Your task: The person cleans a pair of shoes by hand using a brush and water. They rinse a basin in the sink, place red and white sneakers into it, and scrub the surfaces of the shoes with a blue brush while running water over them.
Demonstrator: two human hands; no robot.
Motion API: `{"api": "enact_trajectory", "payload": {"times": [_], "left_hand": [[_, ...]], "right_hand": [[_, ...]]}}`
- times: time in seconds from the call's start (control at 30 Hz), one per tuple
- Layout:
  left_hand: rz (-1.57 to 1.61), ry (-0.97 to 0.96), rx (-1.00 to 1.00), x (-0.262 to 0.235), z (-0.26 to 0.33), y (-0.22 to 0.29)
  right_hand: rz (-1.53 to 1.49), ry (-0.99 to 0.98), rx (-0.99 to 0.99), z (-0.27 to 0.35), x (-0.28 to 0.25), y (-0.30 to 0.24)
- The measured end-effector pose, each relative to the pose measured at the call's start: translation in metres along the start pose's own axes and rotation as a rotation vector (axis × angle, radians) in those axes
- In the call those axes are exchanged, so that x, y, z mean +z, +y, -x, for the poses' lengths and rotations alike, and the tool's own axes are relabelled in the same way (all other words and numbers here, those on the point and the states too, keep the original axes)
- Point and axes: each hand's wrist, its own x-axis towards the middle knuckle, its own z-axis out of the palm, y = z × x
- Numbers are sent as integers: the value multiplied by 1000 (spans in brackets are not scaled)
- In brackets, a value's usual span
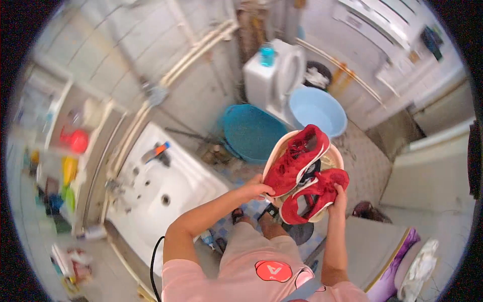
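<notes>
A pale pink-white basin [274,152] is between my hands in front of my body. A red shoe with white sole edges [302,156] rests in it, overlapping the rim. Beside it, nearer me, lies a second red shoe [334,179], its opening turned up. My left hand [255,189] is closed on the basin's left rim, next to the first shoe's end. On the right side, my right hand [338,201] is closed at the rim, its fingertips against the second shoe. The shoes hide most of the basin's inside.
A white bathroom sink [146,211] with a brush-like tool [157,152] is at my left. Ahead are a teal tub [254,133], a light blue basin [317,111] and a white toilet [269,80] with a turquoise bottle [267,55] on top.
</notes>
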Motion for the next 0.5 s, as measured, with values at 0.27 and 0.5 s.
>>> {"api": "enact_trajectory", "payload": {"times": [0.27,0.5], "left_hand": [[253,187,196,13,207,-41],[468,439,214,-97,322,-140]], "right_hand": [[168,-275,104,121,113,-40],[351,-482,248,211,238,86]]}}
